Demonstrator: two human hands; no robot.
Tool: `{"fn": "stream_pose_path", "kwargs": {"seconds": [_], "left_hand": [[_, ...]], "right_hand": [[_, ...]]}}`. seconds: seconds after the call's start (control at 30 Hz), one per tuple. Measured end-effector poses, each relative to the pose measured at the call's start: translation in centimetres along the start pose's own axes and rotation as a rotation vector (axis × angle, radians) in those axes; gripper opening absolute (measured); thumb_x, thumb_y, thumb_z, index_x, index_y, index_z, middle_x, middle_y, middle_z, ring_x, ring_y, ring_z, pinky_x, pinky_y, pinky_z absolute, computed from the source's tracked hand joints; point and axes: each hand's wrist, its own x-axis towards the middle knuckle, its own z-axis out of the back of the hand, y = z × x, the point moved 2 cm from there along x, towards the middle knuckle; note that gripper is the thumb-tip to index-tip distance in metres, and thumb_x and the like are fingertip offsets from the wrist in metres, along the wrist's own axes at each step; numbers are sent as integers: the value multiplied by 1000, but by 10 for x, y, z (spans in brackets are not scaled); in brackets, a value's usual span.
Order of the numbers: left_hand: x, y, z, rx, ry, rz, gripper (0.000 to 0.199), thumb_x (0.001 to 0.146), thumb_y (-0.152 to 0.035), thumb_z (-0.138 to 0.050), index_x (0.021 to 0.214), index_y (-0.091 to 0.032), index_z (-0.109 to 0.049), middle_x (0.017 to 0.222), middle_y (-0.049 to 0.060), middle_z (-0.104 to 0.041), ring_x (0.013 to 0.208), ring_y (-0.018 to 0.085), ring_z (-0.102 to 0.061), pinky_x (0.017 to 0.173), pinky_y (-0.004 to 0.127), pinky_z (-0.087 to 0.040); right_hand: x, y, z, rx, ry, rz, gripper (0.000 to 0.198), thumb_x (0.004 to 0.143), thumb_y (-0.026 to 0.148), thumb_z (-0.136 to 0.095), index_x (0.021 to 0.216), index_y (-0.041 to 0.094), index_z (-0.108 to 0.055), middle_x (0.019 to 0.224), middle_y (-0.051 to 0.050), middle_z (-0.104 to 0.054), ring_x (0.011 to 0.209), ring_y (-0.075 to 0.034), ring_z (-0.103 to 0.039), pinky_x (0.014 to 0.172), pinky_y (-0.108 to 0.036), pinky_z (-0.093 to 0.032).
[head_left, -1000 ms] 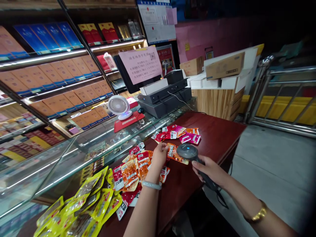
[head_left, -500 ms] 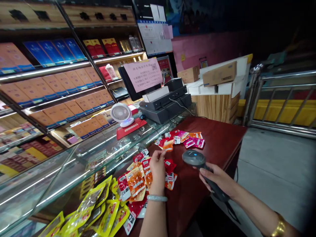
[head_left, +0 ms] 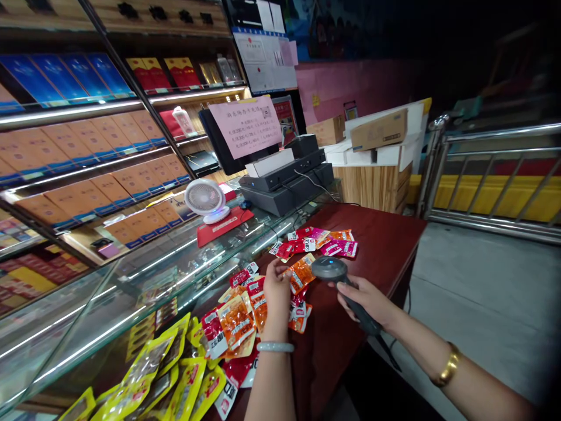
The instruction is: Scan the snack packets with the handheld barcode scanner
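Observation:
My left hand (head_left: 277, 289), with a pale bangle on its wrist, grips the edge of an orange snack packet (head_left: 301, 273) above the counter. My right hand (head_left: 366, 301) is wrapped around the handle of a dark grey barcode scanner (head_left: 331, 269). The scanner's head, with a small blue light on top, is close to the packet's right side. Below and left of my left hand lies a pile of red and orange snack packets (head_left: 236, 321). Another group of red, pink and orange packets (head_left: 339, 248) rests farther back.
Yellow snack packets (head_left: 186, 386) are heaped at the front left, by the glass display case (head_left: 100, 310). A white fan (head_left: 204, 199) and a monitor (head_left: 205, 140) bearing a pink sign stand behind. Boxed goods line the shelves; a metal railing (head_left: 495, 219) is at right.
The orange packet has come away from the far group, nearer to me and turned toward the scanner. My right hand has brought the scanner left, close to the packet. The view has shifted slightly.

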Motion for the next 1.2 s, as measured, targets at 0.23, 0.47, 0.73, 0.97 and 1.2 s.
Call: {"fn": "stream_pose_path", "kwargs": {"seconds": [0.23, 0.47, 0.73, 0.97, 1.2], "left_hand": [[2, -1, 3, -20, -25, -10, 40, 72, -12, -63, 110, -16, -56, 85, 4, -67, 67, 12, -63, 61, 21, -46], [10, -7, 38, 128, -190, 26, 38, 74, -15, -62, 112, -19, -58, 89, 3, -69, 59, 10, -57, 57, 21, -43], [4, -34, 110, 657, -584, -81, 38, 78, -19, -59, 115, -19, -59, 114, 13, -65, 110, 29, -58, 98, 44, -42], [23, -43, 44, 762, -222, -201, 26, 80, -25, -62, 105, -21, -68, 109, 11, -67, 107, 28, -58, 99, 41, -41], [91, -40, -29, 1076, 350, -202, 47, 80, -7, -57, 123, -23, -64, 109, 19, -65, 91, 27, -66, 85, 37, -47]], "right_hand": [[12, -3, -3, 15, -44, 20, 44, 83, 59, -65, 89, 18, -51, 56, 7, -51, 38, -7, -46, 38, -18, -35], [28, 3, -4, -47, 93, -45, 49, 79, 62, -67, 92, 18, -51, 55, 8, -52, 38, -7, -45, 36, -18, -35], [66, 60, 3, -375, 403, -156, 51, 78, 61, -69, 100, 16, -57, 58, 5, -58, 40, -8, -52, 38, -18, -39], [87, 40, 20, -314, 361, -152, 53, 77, 64, -66, 97, 17, -54, 55, 7, -56, 38, -8, -50, 36, -19, -37], [94, 20, 25, -263, 376, -153, 53, 77, 67, -64, 92, 18, -52, 53, 7, -57, 36, -8, -50, 36, -18, -36]]}}
